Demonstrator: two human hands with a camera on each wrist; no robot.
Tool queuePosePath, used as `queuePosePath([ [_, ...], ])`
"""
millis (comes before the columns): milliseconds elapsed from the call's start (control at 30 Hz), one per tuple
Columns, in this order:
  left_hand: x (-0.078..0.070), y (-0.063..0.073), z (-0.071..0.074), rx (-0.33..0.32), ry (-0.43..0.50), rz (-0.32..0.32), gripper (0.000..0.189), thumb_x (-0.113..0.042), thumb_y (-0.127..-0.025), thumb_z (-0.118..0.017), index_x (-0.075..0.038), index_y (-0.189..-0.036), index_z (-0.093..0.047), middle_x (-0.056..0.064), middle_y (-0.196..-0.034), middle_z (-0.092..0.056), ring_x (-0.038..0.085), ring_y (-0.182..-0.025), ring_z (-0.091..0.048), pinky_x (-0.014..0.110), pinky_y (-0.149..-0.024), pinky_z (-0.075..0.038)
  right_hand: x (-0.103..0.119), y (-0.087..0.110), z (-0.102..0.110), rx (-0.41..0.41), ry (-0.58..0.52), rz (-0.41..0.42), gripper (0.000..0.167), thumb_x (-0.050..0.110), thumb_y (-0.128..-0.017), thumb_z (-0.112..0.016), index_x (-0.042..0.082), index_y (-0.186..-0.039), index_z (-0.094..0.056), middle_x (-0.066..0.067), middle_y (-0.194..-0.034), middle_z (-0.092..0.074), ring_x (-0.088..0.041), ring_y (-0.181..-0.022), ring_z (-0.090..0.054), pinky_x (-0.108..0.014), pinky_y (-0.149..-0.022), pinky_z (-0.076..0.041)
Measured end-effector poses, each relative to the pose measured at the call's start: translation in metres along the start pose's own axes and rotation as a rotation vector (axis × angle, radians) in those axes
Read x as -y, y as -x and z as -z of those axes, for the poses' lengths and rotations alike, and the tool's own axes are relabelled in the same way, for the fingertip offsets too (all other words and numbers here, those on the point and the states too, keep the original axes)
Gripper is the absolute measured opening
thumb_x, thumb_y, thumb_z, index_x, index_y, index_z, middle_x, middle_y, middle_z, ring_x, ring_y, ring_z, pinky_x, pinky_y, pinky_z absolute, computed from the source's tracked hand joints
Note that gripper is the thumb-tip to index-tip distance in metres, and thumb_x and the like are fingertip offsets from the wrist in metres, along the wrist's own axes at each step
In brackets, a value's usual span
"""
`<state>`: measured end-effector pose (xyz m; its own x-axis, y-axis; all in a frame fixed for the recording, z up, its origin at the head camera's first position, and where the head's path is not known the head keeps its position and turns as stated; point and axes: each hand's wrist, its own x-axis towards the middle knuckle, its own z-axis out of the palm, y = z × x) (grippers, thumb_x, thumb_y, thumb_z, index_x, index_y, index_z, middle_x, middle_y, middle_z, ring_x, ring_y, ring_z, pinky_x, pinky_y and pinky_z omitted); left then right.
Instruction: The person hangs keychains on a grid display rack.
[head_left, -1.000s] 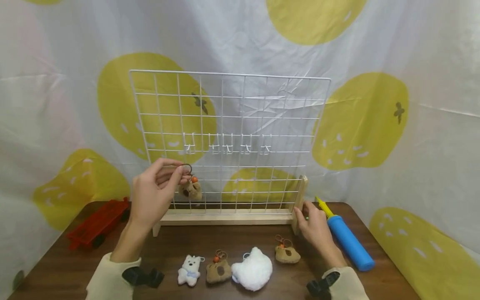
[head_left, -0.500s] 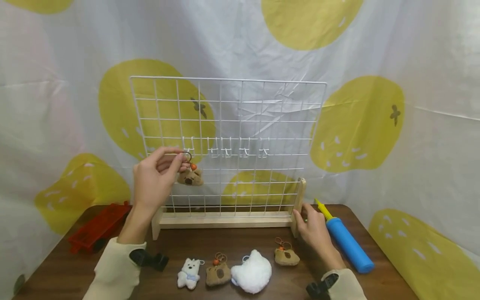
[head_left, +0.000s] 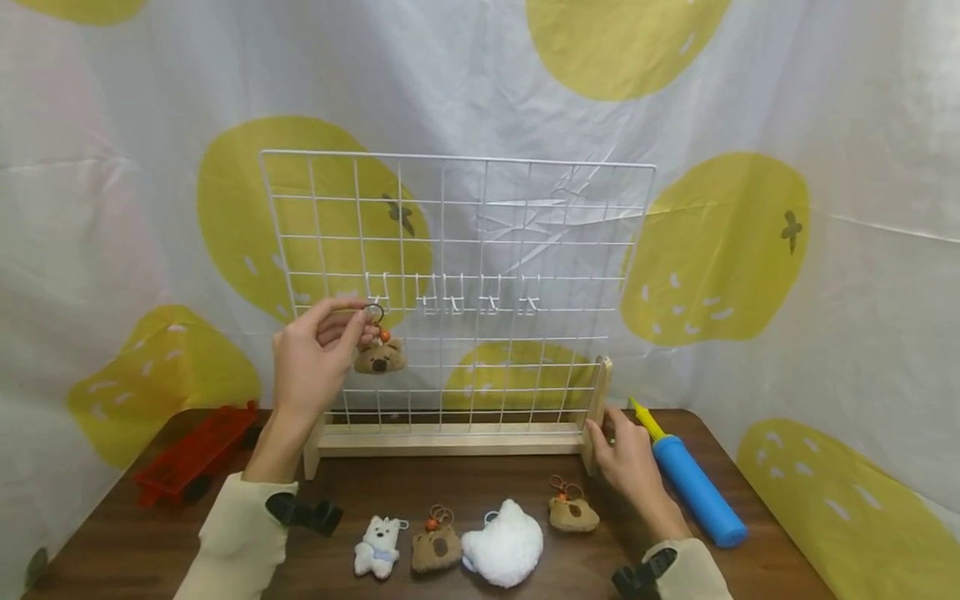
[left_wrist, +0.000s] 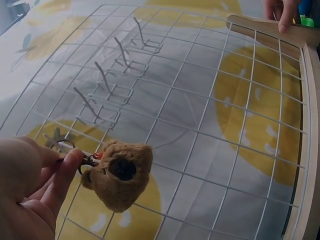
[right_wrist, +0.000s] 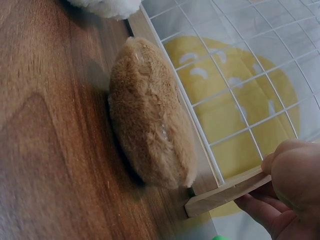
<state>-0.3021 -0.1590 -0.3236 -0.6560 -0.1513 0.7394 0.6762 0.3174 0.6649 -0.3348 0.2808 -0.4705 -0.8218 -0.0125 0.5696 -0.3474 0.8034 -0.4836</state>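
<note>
A brown plush bear keychain (head_left: 380, 358) hangs by its dark ring from my left hand (head_left: 315, 358), thumb and fingertips pinching the ring. They are right at the leftmost white hook (head_left: 377, 300) on the wire grid (head_left: 486, 242). In the left wrist view the plush head (left_wrist: 122, 177) dangles before the grid, and a white hook tip overlaps the ring beside the fingertips. My right hand (head_left: 626, 450) grips the right wooden upright (head_left: 600, 400) of the grid's stand. From the right wrist, thumb and fingers (right_wrist: 257, 207) show on opposite sides of that wood.
Along the table front lie a small white bear plush (head_left: 377, 546), a brown bear keychain (head_left: 436, 548), a round white plush (head_left: 506, 546) and another brown keychain (head_left: 573, 512). A red toy trailer (head_left: 197, 454) stands left; a blue pump (head_left: 701, 492) lies right.
My left hand has risen with the bear keychain from below the hooks to the leftmost hook, and the bear has turned to face forward. My right hand stays on the upright.
</note>
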Motion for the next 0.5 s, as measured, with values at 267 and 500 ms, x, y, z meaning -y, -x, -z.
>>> queuePosePath([
  [267, 0.013, 0.026, 0.005, -0.004, -0.010, 0.026, 0.017, -0.011, -0.103, -0.075, 0.000, -0.116, -0.077, 0.018, -0.104, -0.082, 0.003, -0.088, -0.078, 0.017, -0.080, -0.064, -0.001, 0.000, -0.002, 0.000, -0.016, 0.008, 0.014, 0.013, -0.105, -0.072, 0.000, -0.111, -0.070, -0.019, -0.095, -0.082, -0.035, -0.088, -0.079, -0.050, -0.074, -0.063],
  [500, 0.038, 0.067, -0.006, 0.118, 0.002, 0.021, 0.013, -0.012, -0.100, -0.079, -0.008, -0.113, -0.078, 0.010, -0.101, -0.083, 0.006, -0.087, -0.078, 0.018, -0.077, -0.064, -0.003, 0.001, 0.000, -0.016, -0.008, 0.007, 0.018, 0.014, -0.105, -0.072, -0.001, -0.114, -0.071, -0.022, -0.101, -0.082, -0.039, -0.093, -0.079, -0.054, -0.076, -0.064],
])
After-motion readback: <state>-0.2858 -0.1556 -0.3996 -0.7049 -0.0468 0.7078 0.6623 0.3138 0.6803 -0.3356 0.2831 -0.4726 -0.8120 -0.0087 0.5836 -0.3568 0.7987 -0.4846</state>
